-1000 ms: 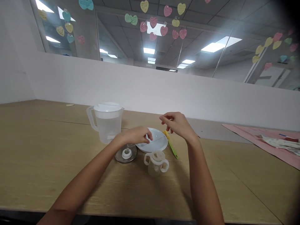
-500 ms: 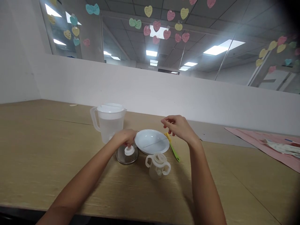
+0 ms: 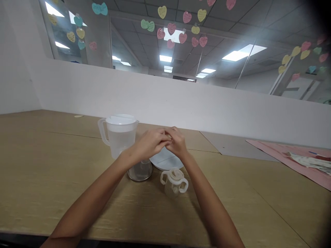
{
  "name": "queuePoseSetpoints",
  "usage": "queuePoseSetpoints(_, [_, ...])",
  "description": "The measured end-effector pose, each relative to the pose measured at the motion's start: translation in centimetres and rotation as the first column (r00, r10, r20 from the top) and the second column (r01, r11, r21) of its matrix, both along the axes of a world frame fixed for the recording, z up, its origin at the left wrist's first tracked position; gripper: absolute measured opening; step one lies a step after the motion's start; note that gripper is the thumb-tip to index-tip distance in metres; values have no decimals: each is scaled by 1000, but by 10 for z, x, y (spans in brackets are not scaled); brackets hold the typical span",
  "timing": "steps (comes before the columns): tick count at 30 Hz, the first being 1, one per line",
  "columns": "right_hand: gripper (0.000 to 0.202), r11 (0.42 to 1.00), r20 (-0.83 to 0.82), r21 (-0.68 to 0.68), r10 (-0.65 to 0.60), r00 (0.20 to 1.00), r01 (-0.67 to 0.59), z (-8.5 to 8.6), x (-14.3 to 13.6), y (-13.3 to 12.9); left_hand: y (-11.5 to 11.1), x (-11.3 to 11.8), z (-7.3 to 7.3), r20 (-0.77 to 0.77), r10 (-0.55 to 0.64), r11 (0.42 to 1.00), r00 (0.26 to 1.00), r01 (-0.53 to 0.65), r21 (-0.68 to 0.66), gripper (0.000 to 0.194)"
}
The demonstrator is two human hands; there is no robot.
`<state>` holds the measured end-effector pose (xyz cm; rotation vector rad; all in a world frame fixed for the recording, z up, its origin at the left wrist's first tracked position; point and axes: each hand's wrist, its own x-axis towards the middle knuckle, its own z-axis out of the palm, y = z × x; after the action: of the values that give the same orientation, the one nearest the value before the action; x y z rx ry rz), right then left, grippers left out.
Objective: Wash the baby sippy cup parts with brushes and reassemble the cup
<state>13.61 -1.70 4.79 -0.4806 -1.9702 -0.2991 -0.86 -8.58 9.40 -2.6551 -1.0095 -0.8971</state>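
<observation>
Above the far side of the white bowl [image 3: 165, 163], my left hand [image 3: 152, 141] and my right hand [image 3: 177, 142] are together, with their fingertips meeting. From my distant seat I cannot tell whether the grip of either hand is closed on some small object, because the fingers hide what is between them. The bowl rests on the counter [image 3: 51, 172], partly covered by my hands. About progress, I can judge only from how things lie: the translucent two-handled cup [image 3: 171, 187] stands upright just in front of the bowl, and the clear plastic pitcher [image 3: 121, 139] at the left has its white lid [image 3: 121, 119] on. Between pitcher and cup lies the metal tray [image 3: 141, 176], its far part hidden by my left arm. I judge that this finger work is under way and not finished; how much remains, I cannot read from this view.
</observation>
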Motion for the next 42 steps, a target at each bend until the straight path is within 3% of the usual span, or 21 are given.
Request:
queuePoseSetpoints(4, [16, 988, 16, 119, -98, 995, 96, -8, 11, 9, -7, 4, -2, -49, 28, 999, 998, -27, 25, 25])
queuePoseSetpoints(8, [16, 981, 48, 168, -104, 993, 95, -13, 16, 9, -9, 7, -4, -97, 18, 1000, 995, -16, 26, 25])
queuePoseSetpoints(11, [16, 987, 4, 91, -137, 991, 136, -10, 24, -2, -8, 11, -4, -18, -90, 995, 996, 90, 34, 26])
queuePoseSetpoints(13, [15, 976, -139, -44, -219, 966, 215, -8, 32, -16, -9, 15, -9, 163, -168, 985, 972, 170, 2, 26])
queuePoseSetpoints(15, [16, 937, -319, -233, -326, 890, 259, -10, 39, -34, -10, 19, -24, 372, -186, 972, 910, 226, -66, 28])
queuePoseSetpoints(17, [24, 903, -395, -391, -338, 854, 177, -19, 44, -52, -10, 22, -49, 486, -159, 957, 859, 255, -138, 33])
queuePoseSetpoints(21, [26, 859, -279, -501, -45, 959, -105, -47, 41, -76, -8, 23, -111, 406, -159, 925, 900, 279, -258, 67])
queuePoseSetpoints(23, [19, 852, -173, -507, 46, 984, -129, -58, 37, -79, -8, 24, -132, 437, -85, 905, 895, 253, -341, 70])
queuePoseSetpoints(25, [12, 869, -131, -486, 29, 991, -90, -65, 33, -79, -9, 25, -142, 479, -26, 879, 877, 249, -408, 71])
queuePoseSetpoints(27, [15, 874, -159, -483, -31, 987, -50, -68, 34, -77, -12, 27, -144, 517, 15, 859, 856, 253, -444, 71])
queuePoseSetpoints(30, [45, 815, -219, -575, -62, 974, -78, -70, 39, -75, -18, 28, -142, 548, 66, 843, 834, 247, -477, 70])
queuePoseSetpoints(34, [63, 642, -305, -724, 31, 952, -253, -72, 45, -75, -22, 26, -141, 563, 101, 846, 820, 227, -483, 68])
queuePoseSetpoints(37, [71, 536, -433, -738, 91, 897, -410, -74, 45, -70, -20, 23, -143, 565, 114, 870, 817, 192, -453, 66])
queuePoseSetpoints(39, [67, 548, -456, -717, 98, 884, -431, -76, 43, -66, -18, 22, -145, 552, 105, 885, 827, 176, -432, 65])
queuePoseSetpoints(42, [47, 693, -421, -637, 53, 905, -337, -82, 43, -65, -15, 21, -147, 541, 86, 914, 837, 150, -378, 61])
